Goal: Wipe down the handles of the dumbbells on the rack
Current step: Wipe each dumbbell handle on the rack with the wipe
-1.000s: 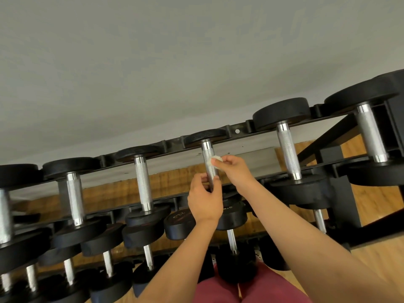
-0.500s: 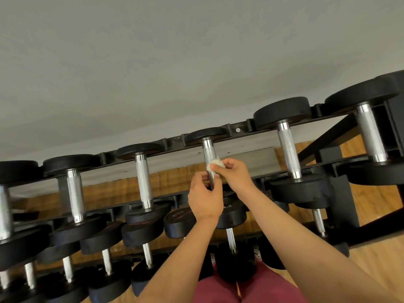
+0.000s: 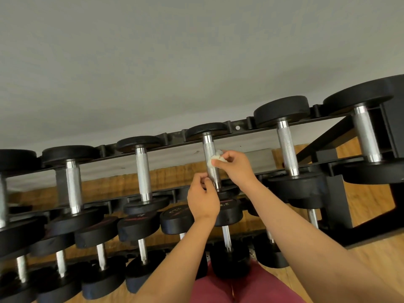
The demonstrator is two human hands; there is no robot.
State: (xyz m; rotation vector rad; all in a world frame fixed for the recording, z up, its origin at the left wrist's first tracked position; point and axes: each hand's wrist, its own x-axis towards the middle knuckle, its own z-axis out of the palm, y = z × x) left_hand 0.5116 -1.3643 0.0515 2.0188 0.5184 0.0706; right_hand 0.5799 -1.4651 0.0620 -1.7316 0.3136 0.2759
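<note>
A black rack [image 3: 240,127] carries rows of black dumbbells with knurled silver handles. My right hand [image 3: 235,165] pinches a small white wad of cloth [image 3: 215,159] and presses it against the middle of the centre dumbbell's handle [image 3: 209,149] on the top row. My left hand [image 3: 204,197] sits just below, its curled fingers touching the lower end of that same handle near the front weight. The part of the handle behind the cloth and fingers is hidden.
Neighbouring top-row handles stand to the left [image 3: 143,171] and right [image 3: 287,147]. Lower rows of smaller dumbbells [image 3: 177,217] crowd beneath my arms. A grey wall lies behind, wooden floor [image 3: 371,197] shows through the rack, and my red-clad knees [image 3: 236,287] are at the bottom.
My right hand with the cloth has slid a little down the handle and turned slightly around it. My left hand stays at the handle's lower end.
</note>
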